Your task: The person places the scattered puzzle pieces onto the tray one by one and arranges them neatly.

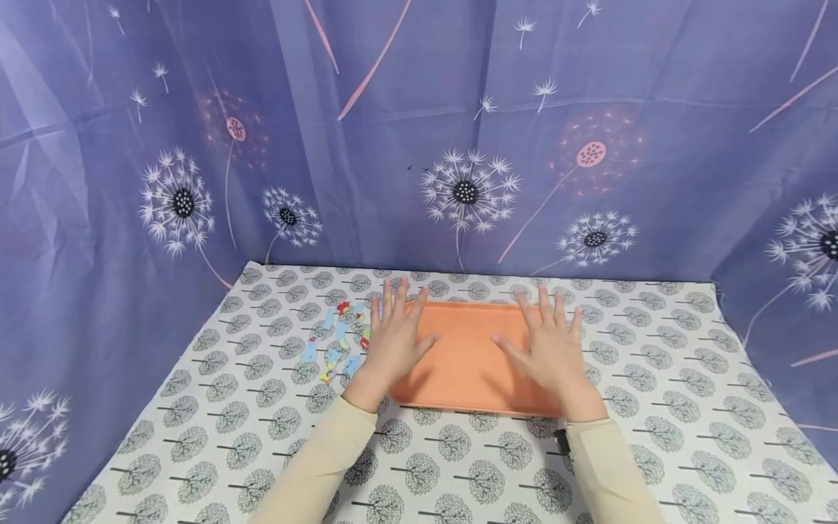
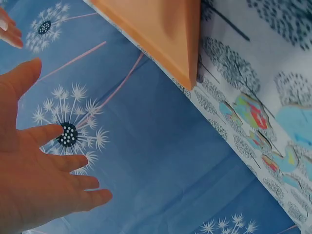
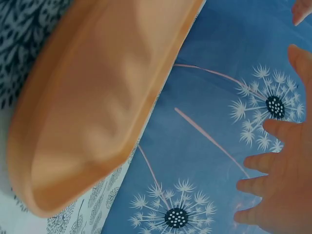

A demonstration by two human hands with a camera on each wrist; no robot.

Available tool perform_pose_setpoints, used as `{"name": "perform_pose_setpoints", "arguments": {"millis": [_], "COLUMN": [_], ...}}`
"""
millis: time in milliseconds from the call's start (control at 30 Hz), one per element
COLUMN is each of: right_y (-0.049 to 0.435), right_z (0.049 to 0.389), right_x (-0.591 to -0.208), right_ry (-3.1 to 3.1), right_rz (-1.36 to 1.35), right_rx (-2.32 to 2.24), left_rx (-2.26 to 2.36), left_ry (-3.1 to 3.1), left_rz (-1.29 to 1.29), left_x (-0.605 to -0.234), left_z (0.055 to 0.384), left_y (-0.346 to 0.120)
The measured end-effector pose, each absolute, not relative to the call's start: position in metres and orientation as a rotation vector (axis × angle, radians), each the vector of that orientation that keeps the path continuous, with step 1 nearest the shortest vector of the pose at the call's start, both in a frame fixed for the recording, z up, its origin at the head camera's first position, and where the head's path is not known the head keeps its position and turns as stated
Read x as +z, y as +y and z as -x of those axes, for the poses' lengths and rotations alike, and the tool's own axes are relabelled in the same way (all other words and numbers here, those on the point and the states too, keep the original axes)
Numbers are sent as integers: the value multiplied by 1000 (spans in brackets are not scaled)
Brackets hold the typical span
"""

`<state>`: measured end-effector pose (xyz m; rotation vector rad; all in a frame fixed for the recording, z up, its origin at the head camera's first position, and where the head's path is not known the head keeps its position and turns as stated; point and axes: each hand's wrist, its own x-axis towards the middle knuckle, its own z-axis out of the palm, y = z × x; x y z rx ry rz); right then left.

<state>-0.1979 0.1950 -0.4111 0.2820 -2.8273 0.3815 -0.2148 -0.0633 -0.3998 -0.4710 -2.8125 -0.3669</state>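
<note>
An orange tray (image 1: pixel 468 356) with a raised rim lies on the table in the head view, its inside bare. Over its left end my left hand (image 1: pixel 396 346) is held with fingers spread, holding nothing. My right hand (image 1: pixel 553 353) hovers likewise over the right end, fingers apart. Both wrist views show the hands raised away from the tray: the left hand (image 2: pixel 53 165) at the left edge, the right hand (image 3: pixel 282 161) at the right edge. Several flat, colourful puzzle-like pieces (image 1: pixel 342 331), mostly light blue with red and yellow, lie scattered left of the tray.
A white cloth (image 1: pixel 655 364) printed with grey trees covers the table. Behind and at both sides hang blue-purple curtains (image 1: pixel 393 189) with dandelion prints. A small black object (image 1: pixel 561 442) sits at the right sleeve's cuff.
</note>
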Motion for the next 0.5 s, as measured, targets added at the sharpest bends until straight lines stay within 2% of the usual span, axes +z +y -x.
{"name": "perform_pose_setpoints", "arguments": {"millis": [500], "right_y": [214], "right_z": [198], "right_x": [-398], "right_ry": [-2800], "right_rz": [-286], "right_rx": [540], "left_rx": [-594], "left_ry": [-2730], "left_rz": [470], "left_x": [-383], "left_z": [225], "left_y": [-98]}}
